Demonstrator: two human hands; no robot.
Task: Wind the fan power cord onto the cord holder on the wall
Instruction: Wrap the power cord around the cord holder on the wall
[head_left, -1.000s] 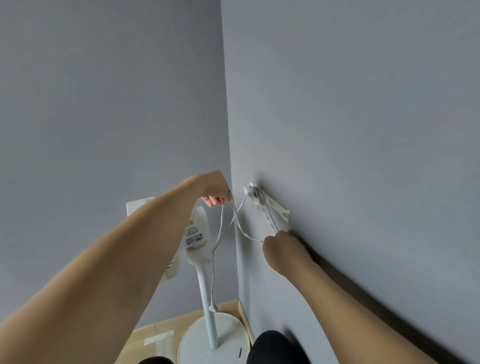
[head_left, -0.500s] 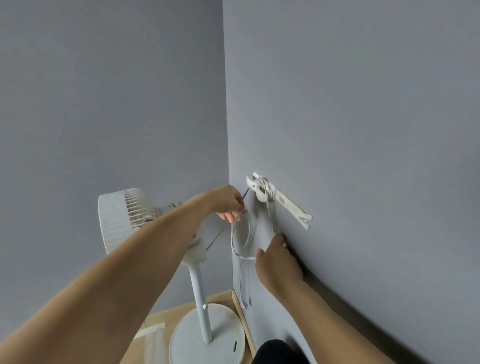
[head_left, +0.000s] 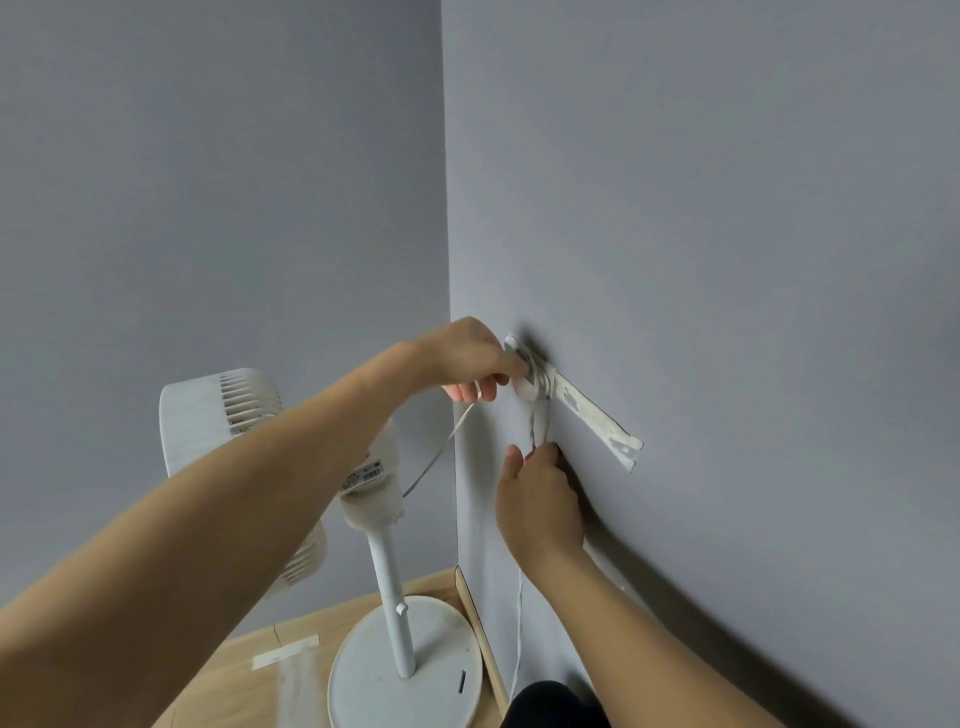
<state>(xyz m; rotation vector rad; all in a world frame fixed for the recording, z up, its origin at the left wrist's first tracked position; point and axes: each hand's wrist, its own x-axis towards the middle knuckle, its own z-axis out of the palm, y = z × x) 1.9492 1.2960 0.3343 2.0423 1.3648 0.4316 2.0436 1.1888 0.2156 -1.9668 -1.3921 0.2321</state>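
Note:
A white cord holder (head_left: 576, 408) is fixed to the grey wall on the right, with several turns of the thin white power cord (head_left: 540, 415) around its upper end. My left hand (head_left: 470, 358) pinches the cord right at that upper end. A strand runs from this hand down-left to the white standing fan (head_left: 374, 499). My right hand (head_left: 537, 499) sits just below the holder, against the wall, pinching the cord loops that hang from it. Another strand drops below my right wrist along the wall.
The fan stands in the corner on a round white base (head_left: 441, 675) on a wooden floor (head_left: 249, 691). A wooden skirting strip (head_left: 480, 634) runs along the right wall. My dark-clothed knee (head_left: 556, 706) shows at the bottom edge.
My left hand has risen and moved right with the cord, up to the holder's upper end. My right hand has moved up a little along the hanging loops. The slack loop between my hands has gone.

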